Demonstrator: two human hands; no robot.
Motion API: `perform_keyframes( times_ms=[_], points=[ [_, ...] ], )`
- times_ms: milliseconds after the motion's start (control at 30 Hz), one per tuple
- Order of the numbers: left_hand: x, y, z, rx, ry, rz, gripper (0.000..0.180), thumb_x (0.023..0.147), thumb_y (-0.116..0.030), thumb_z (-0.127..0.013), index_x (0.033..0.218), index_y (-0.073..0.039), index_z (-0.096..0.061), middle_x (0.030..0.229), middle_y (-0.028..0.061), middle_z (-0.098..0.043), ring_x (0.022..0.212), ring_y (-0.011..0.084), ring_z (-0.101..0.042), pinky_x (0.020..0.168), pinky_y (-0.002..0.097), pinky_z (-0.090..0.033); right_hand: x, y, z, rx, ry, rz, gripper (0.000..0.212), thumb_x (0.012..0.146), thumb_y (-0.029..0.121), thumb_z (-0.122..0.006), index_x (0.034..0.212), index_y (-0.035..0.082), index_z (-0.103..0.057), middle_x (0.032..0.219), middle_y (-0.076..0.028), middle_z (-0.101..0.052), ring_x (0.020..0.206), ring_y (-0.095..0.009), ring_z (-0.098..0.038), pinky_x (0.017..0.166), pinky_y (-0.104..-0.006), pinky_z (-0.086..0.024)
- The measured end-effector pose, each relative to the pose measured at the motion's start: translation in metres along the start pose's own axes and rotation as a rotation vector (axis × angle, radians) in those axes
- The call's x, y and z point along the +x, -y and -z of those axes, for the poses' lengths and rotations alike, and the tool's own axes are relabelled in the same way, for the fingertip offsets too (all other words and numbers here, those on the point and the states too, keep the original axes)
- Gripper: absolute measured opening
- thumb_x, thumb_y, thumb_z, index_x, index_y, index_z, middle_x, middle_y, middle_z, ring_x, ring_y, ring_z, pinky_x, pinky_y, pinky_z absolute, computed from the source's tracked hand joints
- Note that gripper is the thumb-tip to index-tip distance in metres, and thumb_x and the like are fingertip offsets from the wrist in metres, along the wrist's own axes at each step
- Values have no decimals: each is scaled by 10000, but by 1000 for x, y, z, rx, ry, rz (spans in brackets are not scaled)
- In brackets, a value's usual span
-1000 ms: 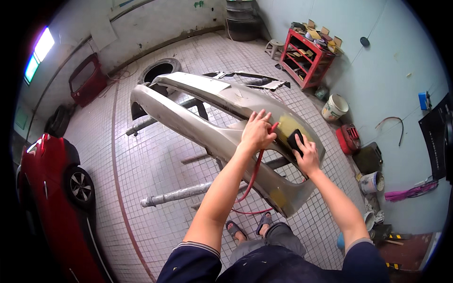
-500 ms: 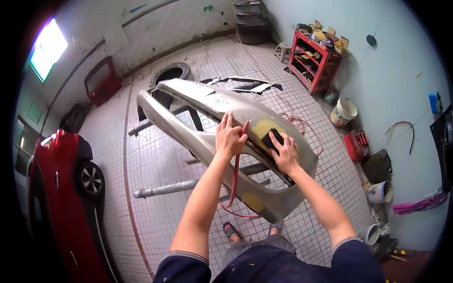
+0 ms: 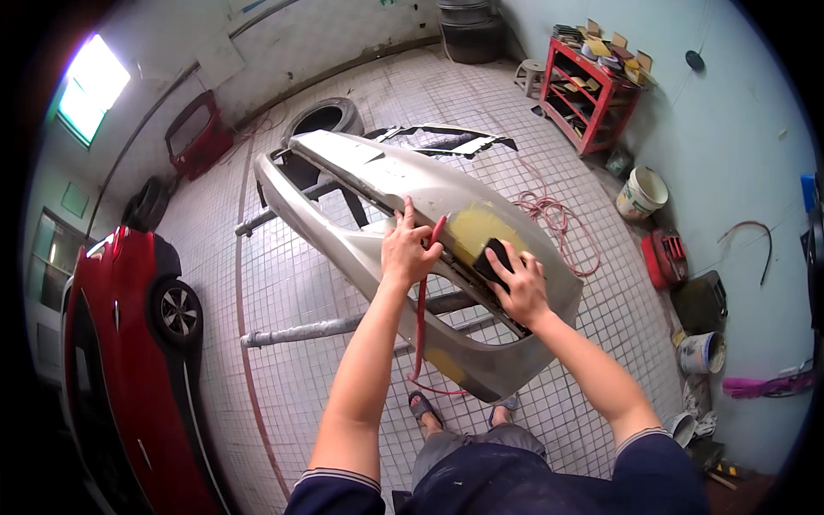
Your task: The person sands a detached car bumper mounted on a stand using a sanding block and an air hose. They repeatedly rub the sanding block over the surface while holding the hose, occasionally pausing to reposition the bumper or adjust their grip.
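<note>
A silver-grey car bumper [image 3: 421,176] lies across a stand in front of me, with a yellow filler patch [image 3: 482,225] on its upper face. My right hand [image 3: 522,287] is closed on a black sanding block [image 3: 493,259], pressed to the bumper at the patch's lower edge. My left hand [image 3: 407,251] rests at the bumper's inner edge, fingers pointing away over the panel. A red hose [image 3: 421,335] runs up through its thumb side, its end sticking out past the thumb, and loops down below the bumper.
Grey stand bars [image 3: 300,333] jut out left under the bumper. A tire [image 3: 324,118] and a black-and-white trim frame [image 3: 446,140] lie beyond it. To the right are a coiled hose [image 3: 549,206], a white bucket [image 3: 642,193] and a red shelf cart [image 3: 590,94]. A red car [image 3: 129,343] stands left.
The sanding block and my right hand have slid slightly toward me and left, baring more of the yellow patch. My left hand has shifted a little left, still with the hose. The view has turned slightly.
</note>
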State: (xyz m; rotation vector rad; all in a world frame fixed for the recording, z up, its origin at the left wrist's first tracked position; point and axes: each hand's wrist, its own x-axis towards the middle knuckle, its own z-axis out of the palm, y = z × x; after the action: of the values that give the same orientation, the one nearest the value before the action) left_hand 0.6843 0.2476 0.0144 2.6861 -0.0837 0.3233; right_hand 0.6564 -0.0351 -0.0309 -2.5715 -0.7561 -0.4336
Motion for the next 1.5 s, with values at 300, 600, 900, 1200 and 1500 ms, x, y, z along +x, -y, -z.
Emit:
perform_keyframes(
  times_ms=[300,600,900,1200,1500],
  points=[
    [10,-18,8,-20,79,-26,349,774,-386,-756,1027,-181,-882,1803,250,-289,1573,548,-403,1241,514,-402,94,-10,-17,-73,-88,-117,572,1031,413,-682,1581,273,-617,1636,-145,-549,1269,-397,-551,1081,-554,-453],
    [10,-13,4,11,50,-49,313,765,-389,-760,965,-174,-866,1818,204,-288,1599,542,-360,1219,514,-425,52,-13,-10,-64,-130,-64,645,981,383,-723,1604,269,-603,1612,-163,-553,1195,-394,-549,1047,-534,-460],
    [5,-10,2,30,81,-27,340,787,-415,-737,988,-169,-859,1814,141,-333,1589,557,-366,1215,493,-414,-12,-1,1,-5,-98,10,715,936,337,-784,1622,315,-585,1638,-157,-535,1171,-387,-522,1068,-518,-447],
    [14,-17,0,63,56,-58,316,800,-386,-723,972,-154,-851,1796,141,-372,1549,568,-425,1207,525,-432,89,-15,-11,-56,-165,-187,569,1000,402,-708,1550,264,-658,1567,-144,-604,1189,-409,-575,1063,-531,-487],
    [8,-15,0,29,44,-35,311,799,-376,-738,958,-136,-855,1796,136,-373,1564,566,-399,1212,512,-428,30,-18,-1,-25,-104,19,646,949,355,-769,1575,271,-636,1614,-172,-558,1183,-395,-547,1053,-514,-478]
  ],
)
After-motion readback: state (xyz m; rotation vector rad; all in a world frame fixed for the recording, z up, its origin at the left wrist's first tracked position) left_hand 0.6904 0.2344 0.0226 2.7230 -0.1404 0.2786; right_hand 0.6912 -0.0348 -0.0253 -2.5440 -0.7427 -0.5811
